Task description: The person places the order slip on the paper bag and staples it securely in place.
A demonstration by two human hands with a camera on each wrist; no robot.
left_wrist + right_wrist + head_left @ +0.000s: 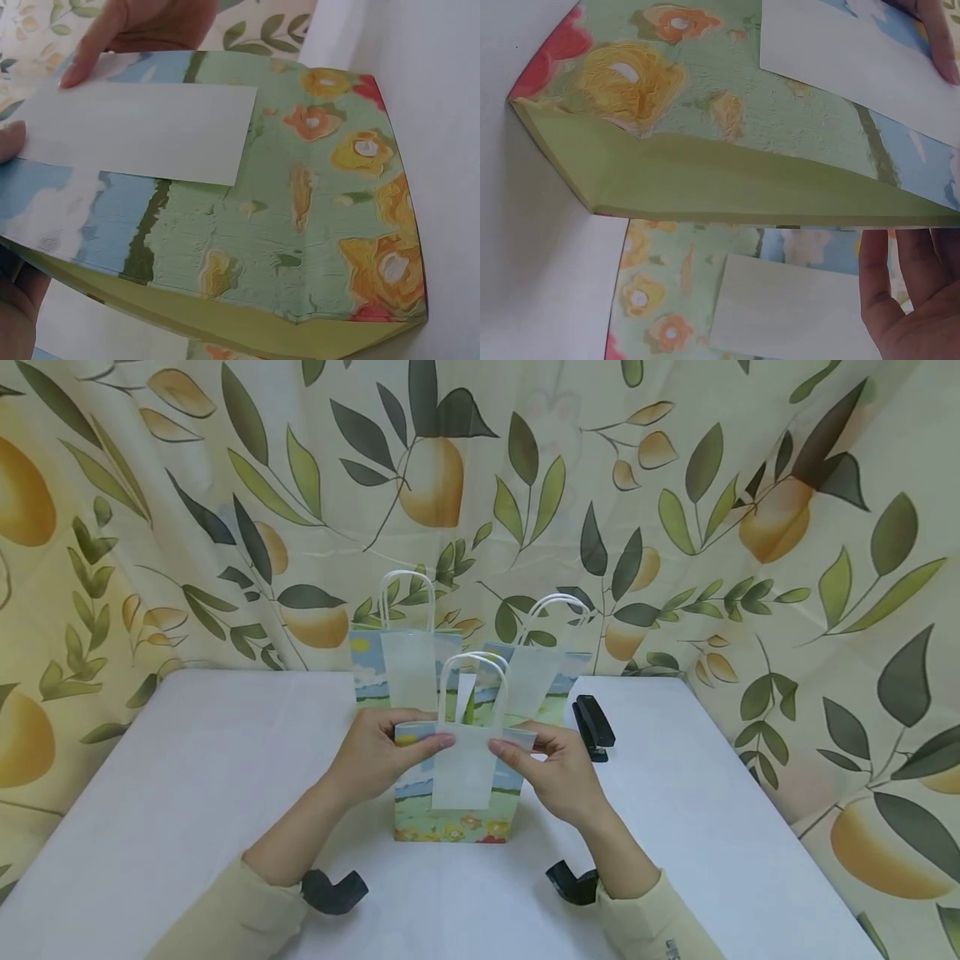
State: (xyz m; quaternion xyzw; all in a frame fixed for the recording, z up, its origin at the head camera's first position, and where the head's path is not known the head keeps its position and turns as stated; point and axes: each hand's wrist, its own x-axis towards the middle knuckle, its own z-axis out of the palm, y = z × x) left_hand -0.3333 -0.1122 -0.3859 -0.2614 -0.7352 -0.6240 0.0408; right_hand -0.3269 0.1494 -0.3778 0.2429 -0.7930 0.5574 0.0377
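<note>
A small paper gift bag [416,825], printed with sky, meadow and flowers, stands upright at the middle of the table. A white paper strip [462,781] lies down the middle of its front, below the white twisted handle [442,689]. My left hand [378,756] pinches the bag's top left edge, its thumb on the strip. My right hand [562,768] pinches the top right edge, its thumb also reaching the strip. Both hands' other fingers are partly hidden behind the bag. The bag's green side gusset [697,184] shows in the right wrist view.
Two matching bags with white strips stand behind, one at left [367,664] and one at right [573,672]. A black stapler [594,727] lies right of them on the white table [225,760]. A leaf-and-fruit patterned curtain [525,485] hangs behind.
</note>
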